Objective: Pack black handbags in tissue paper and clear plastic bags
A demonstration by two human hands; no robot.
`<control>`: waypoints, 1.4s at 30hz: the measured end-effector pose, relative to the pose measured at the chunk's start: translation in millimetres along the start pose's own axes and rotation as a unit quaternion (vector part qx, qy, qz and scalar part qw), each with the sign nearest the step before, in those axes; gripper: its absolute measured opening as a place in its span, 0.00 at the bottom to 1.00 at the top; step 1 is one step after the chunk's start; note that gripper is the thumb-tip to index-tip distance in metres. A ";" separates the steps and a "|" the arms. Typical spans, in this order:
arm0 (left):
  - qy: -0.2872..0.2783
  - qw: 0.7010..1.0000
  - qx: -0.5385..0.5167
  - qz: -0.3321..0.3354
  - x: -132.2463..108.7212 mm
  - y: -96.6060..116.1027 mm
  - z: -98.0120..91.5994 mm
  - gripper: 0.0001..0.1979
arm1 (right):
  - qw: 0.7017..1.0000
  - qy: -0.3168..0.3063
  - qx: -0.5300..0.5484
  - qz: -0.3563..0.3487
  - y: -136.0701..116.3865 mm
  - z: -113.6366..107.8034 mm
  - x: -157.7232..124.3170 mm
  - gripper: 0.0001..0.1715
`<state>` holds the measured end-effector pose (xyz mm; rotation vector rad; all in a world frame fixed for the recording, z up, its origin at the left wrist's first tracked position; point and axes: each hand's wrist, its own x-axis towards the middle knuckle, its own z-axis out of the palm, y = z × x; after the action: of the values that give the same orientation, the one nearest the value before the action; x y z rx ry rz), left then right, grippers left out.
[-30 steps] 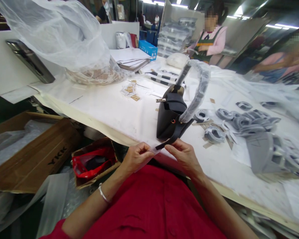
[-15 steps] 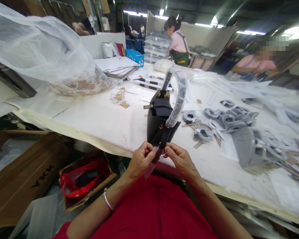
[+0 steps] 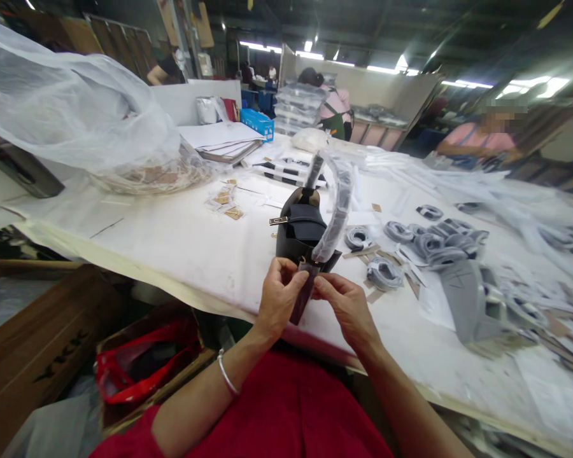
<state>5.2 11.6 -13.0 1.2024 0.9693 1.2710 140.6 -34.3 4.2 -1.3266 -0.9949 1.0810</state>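
A black handbag (image 3: 303,226) stands at the table's front edge, its arched handle (image 3: 339,210) wrapped in clear plastic. A gold-coloured clasp piece (image 3: 277,221) sticks out from its left side. From the bag's near end a dark strap (image 3: 303,302) hangs toward me, covered at least partly by a thin clear plastic sleeve. My left hand (image 3: 281,296) is closed in a pinch on the sleeve, high up by the bag's small gold ring. On the strap's right side my right hand (image 3: 346,305) pinches at its edge. The fingertips partly hide the strap's upper part.
Several wrapped grey coils (image 3: 430,245) and a grey curved holder (image 3: 472,299) lie at right. Small packets (image 3: 226,200) and a large translucent bag (image 3: 90,121) are at left. Below stand a carton (image 3: 38,350) and a box with a red bag (image 3: 143,362). Co-workers (image 3: 482,137) are beyond the table.
My left hand has slid up the strap toward the bag, and the clear sleeve has moved up with it. My right hand stays by the strap. The view has shifted slightly.
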 end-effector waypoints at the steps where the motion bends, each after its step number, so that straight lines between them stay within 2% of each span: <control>1: -0.012 1.000 -0.015 -0.005 -0.1 -0.3 -1.7 0.14 | 1.000 0.005 0.004 0.000 -1.5 2.7 3.0 0.20; 4: -0.062 0.998 -0.025 -0.008 -1.7 -0.1 -9.0 0.14 | 1.000 0.007 0.009 0.003 -2.2 7.0 8.8 0.19; 6: -0.076 0.997 -0.001 -0.003 -2.0 1.6 -12.5 0.14 | 1.000 0.002 0.012 0.005 -1.4 6.7 10.1 0.19; 14: -0.011 0.987 0.135 0.086 6.6 17.4 -4.4 0.10 | 0.999 -0.013 0.001 0.043 -12.0 -0.6 5.7 0.23; 18: 0.009 0.995 0.089 0.047 7.9 19.7 -1.4 0.12 | 0.999 0.006 -0.001 0.033 -18.7 0.8 7.3 0.23; 23: -0.023 1.000 0.008 -0.001 4.2 15.1 -3.8 0.13 | 1.000 0.015 -0.005 0.020 -21.4 4.6 13.4 0.21; 28: -0.019 0.999 0.031 0.002 3.7 13.8 -4.9 0.13 | 0.998 0.033 -0.056 0.009 -26.4 10.4 17.2 0.23; 31: 0.004 0.995 0.092 0.045 2.6 15.5 -4.4 0.11 | 0.995 0.043 -0.091 0.008 -29.3 13.5 18.7 0.24; 37: 0.030 0.941 0.234 0.242 0.3 12.6 -6.4 0.04 | 0.993 0.050 -0.105 -0.013 -27.3 19.3 20.4 0.24; 40: 0.027 0.919 0.263 0.293 -2.6 10.6 -9.0 0.04 | 0.991 0.066 -0.114 -0.026 -26.0 22.5 20.4 0.24; 42: 0.022 0.906 0.282 0.315 -6.5 9.4 -10.2 0.08 | 0.989 0.078 -0.125 -0.032 -26.1 23.9 19.9 0.24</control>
<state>-7.0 5.4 -6.0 2.0684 1.0589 1.5649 122.7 -8.3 29.7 -1.5455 -1.0735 0.8098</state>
